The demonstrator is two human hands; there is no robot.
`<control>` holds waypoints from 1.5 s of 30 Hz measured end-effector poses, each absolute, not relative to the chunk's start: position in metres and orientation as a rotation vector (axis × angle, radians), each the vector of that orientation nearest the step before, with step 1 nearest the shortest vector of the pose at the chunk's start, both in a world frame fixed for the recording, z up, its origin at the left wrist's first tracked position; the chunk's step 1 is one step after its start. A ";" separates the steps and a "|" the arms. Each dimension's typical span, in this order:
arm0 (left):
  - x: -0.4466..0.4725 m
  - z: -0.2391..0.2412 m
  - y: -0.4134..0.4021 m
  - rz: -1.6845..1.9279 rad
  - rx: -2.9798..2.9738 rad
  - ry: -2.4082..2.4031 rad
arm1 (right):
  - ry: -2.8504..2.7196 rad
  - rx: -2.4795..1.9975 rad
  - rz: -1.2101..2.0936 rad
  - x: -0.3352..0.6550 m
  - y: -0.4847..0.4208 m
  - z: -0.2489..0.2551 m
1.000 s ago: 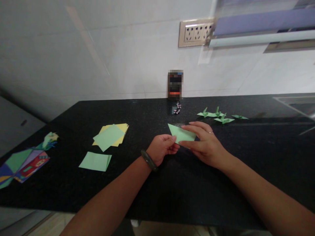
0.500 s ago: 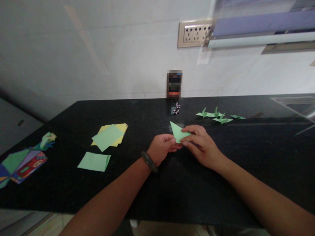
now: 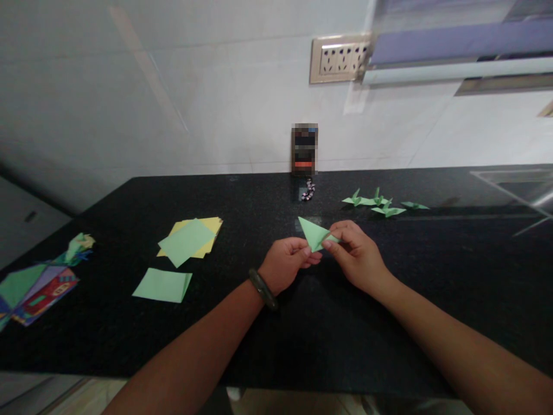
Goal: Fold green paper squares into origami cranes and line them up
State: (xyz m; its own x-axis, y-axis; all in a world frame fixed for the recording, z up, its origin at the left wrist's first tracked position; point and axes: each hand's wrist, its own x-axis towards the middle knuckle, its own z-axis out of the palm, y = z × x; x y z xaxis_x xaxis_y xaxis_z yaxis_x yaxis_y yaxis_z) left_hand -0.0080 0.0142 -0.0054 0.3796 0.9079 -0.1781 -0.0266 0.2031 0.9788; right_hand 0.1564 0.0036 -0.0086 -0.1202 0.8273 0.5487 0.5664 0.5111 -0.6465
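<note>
A green origami paper [image 3: 314,234], folded to a pointed shape, is held between both hands above the dark countertop. My left hand [image 3: 288,257], with a dark bangle [image 3: 262,289] on the wrist, pinches its lower corner between thumb and fingers. On the other side, my right hand [image 3: 355,252] grips the right corner with thumb and forefinger; part of the paper is hidden there. One tip of the paper points up and left. Several folded green paper cranes [image 3: 380,203] sit farther back on the right.
On the black countertop [image 3: 242,202], green and yellow paper sheets [image 3: 188,242] lie left, behind a folded green sheet [image 3: 162,285]. Colourful paper pieces [image 3: 47,291] are at the far left. A blurred upright device [image 3: 305,148] leans on the wall, beads [image 3: 308,190] before it.
My right fingers have drawn in to a pinch at the paper's right corner, and more of the paper shows. The view has shifted slightly; the left hand still holds on.
</note>
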 end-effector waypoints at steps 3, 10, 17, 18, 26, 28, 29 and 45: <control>-0.007 -0.004 0.013 0.811 1.181 0.978 | -1.822 -1.168 0.335 0.157 0.003 -0.008; -0.007 -0.002 0.013 0.791 1.185 0.977 | -1.810 -1.185 0.330 0.156 0.004 -0.008; -0.007 -0.004 0.012 0.789 1.180 0.971 | -1.804 -1.197 0.294 0.156 0.003 -0.008; -0.007 -0.004 0.012 0.788 1.183 0.965 | -1.804 -1.197 0.289 0.156 0.003 -0.008; -0.007 -0.005 0.011 0.781 1.321 0.979 | -1.828 -1.147 0.315 0.154 0.001 -0.007; -0.007 -0.005 0.010 0.785 1.362 1.036 | -1.835 -1.128 0.325 0.153 0.000 -0.007; -0.006 -0.005 0.010 0.784 1.385 1.054 | -1.834 -1.122 0.331 0.153 0.000 -0.007; -0.007 -0.008 0.010 0.783 1.526 1.077 | -1.329 -1.232 0.931 0.148 0.003 -0.010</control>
State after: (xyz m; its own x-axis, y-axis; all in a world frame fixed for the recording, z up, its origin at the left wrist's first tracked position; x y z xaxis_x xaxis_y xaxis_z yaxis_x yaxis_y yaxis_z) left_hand -0.0066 0.0103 -0.0076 0.3781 0.9239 -0.0589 0.2292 -0.0318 0.9729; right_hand 0.1485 0.0030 -0.0104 0.0803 0.9800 0.1822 0.1635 0.1674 -0.9722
